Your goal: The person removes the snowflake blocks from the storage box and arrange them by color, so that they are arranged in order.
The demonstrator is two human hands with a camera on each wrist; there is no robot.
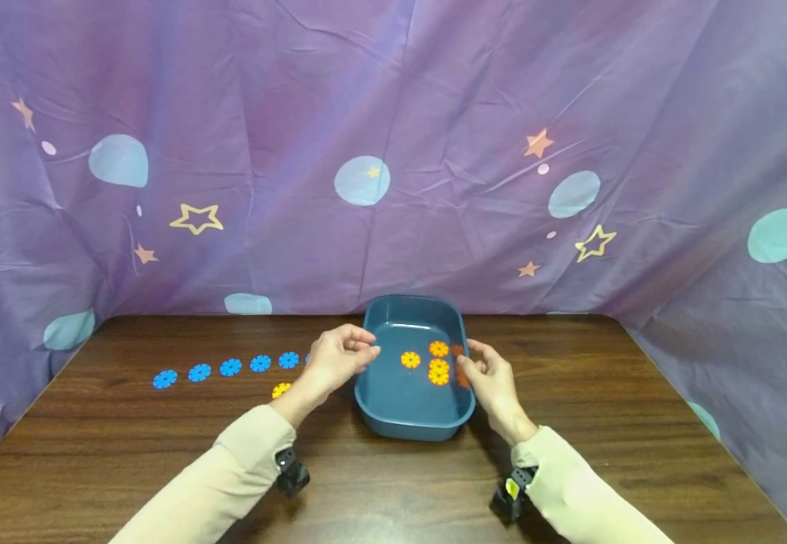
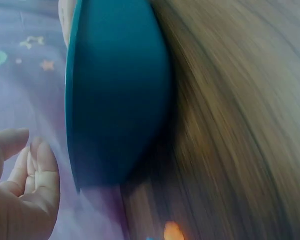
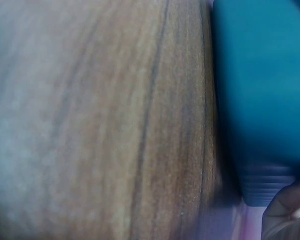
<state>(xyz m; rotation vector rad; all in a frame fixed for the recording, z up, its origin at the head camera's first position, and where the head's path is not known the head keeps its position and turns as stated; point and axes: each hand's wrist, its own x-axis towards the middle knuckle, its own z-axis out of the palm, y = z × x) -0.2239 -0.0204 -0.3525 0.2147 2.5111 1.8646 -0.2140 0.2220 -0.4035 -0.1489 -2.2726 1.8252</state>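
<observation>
A dark teal plastic tub [image 1: 407, 412] with rounded corners stands on the table, several yellow-orange notched discs [image 1: 410, 360] lying on its floor. My left hand [image 1: 339, 353] is over the tub's left rim, its relaxed fingers and thumb apart with nothing between them; the left wrist view shows that gap too. At the right rim is my right hand [image 1: 495, 381], thumb tip overlapping the inside edge and fingers bent beside it. Its fingertips are cut off in the right wrist view, and I cannot tell whether they grip the rim.
Several blue notched discs [image 1: 230, 367] form a row on the left of the brown wooden table [image 1: 393, 491]. One more yellow disc [image 1: 281, 391] is partly hidden by my left wrist. Behind the table hangs a purple patterned cloth [image 1: 434, 98].
</observation>
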